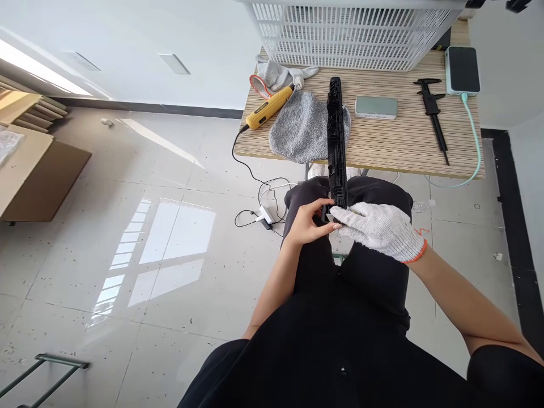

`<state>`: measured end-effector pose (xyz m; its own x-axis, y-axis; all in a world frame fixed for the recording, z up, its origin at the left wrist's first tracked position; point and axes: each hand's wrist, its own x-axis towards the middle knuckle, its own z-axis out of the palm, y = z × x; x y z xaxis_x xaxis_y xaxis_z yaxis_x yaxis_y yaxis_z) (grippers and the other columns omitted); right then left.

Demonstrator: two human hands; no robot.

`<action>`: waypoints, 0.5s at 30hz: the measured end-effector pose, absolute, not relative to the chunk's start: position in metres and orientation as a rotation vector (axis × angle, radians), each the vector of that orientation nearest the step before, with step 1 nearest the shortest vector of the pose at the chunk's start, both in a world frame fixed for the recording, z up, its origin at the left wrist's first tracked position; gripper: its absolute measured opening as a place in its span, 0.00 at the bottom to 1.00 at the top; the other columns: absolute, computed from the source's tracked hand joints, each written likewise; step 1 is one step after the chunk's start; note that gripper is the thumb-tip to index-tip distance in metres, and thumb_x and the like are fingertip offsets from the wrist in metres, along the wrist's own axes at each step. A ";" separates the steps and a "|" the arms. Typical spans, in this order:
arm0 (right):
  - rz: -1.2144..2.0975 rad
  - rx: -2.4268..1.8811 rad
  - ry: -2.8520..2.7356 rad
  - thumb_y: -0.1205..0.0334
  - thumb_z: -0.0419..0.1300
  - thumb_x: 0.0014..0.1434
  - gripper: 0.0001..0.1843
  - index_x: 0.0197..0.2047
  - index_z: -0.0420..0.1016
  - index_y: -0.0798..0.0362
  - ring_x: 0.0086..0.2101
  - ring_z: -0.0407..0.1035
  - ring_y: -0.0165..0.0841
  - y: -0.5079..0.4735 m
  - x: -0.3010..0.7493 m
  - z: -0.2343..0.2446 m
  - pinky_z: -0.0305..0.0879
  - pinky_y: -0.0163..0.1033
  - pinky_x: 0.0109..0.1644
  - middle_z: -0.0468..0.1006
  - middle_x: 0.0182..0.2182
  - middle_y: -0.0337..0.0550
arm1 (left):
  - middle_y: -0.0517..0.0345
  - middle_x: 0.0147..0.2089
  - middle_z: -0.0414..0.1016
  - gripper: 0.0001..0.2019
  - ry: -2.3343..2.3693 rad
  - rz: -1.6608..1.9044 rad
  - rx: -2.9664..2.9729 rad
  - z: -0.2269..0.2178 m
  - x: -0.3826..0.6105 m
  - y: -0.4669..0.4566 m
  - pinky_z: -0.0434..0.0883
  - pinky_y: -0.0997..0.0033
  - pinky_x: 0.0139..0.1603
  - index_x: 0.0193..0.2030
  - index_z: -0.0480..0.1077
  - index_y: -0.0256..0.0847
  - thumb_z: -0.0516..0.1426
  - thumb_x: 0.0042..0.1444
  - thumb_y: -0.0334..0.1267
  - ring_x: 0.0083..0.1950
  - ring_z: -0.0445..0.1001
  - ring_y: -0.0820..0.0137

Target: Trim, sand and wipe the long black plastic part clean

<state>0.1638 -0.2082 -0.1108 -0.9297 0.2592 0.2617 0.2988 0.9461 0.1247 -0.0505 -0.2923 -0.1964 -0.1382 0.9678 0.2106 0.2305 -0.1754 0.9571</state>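
Observation:
A long black plastic strip [336, 136] runs from my lap up across the wooden table [395, 147], lying over a grey cloth [301, 127]. My bare left hand [308, 224] pinches the strip's near end from the left. My right hand [378, 229], in a white knit glove with an orange cuff, closes on that same end from the right. Both hands sit above my knees in black trousers.
On the table lie a yellow corded rotary tool [268, 106], a spare glove [276, 76], a grey-green flat box [376, 107], a black caliper [433, 113] and a charging phone [462, 69]. A white plastic basket [352, 31] stands behind. Cardboard boxes [29, 170] sit at the left; a cable and adapter [263, 215] lie on the tiled floor.

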 end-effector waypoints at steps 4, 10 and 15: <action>-0.243 -0.416 -2.850 0.46 0.54 0.75 0.24 0.67 0.77 0.43 0.29 0.69 0.28 -0.208 0.163 -0.109 0.56 0.39 0.31 0.83 0.42 0.42 | 0.47 0.47 0.85 0.29 1.385 1.373 1.446 -0.196 -0.050 -0.292 0.75 0.66 0.41 0.54 0.79 0.39 0.69 0.51 0.57 0.42 0.81 0.63; -0.134 -0.419 -2.869 0.46 0.53 0.75 0.24 0.65 0.78 0.44 0.31 0.71 0.29 -0.207 0.163 -0.110 0.58 0.39 0.32 0.84 0.43 0.43 | 0.48 0.47 0.84 0.30 1.401 1.356 1.444 -0.197 -0.051 -0.292 0.76 0.65 0.41 0.54 0.79 0.40 0.69 0.51 0.58 0.43 0.80 0.62; -0.012 -0.484 -2.955 0.45 0.50 0.76 0.26 0.68 0.76 0.44 0.32 0.73 0.32 -0.207 0.163 -0.108 0.57 0.40 0.33 0.84 0.46 0.46 | 0.48 0.48 0.84 0.30 1.428 1.334 1.451 -0.195 -0.051 -0.293 0.76 0.66 0.41 0.54 0.79 0.40 0.69 0.51 0.58 0.41 0.80 0.63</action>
<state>0.1629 -0.2074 -0.1075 -0.9372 0.3166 0.1460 0.3178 0.9480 -0.0157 -0.0513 -0.2931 -0.1953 -0.1345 0.9718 0.1937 0.2595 -0.1541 0.9534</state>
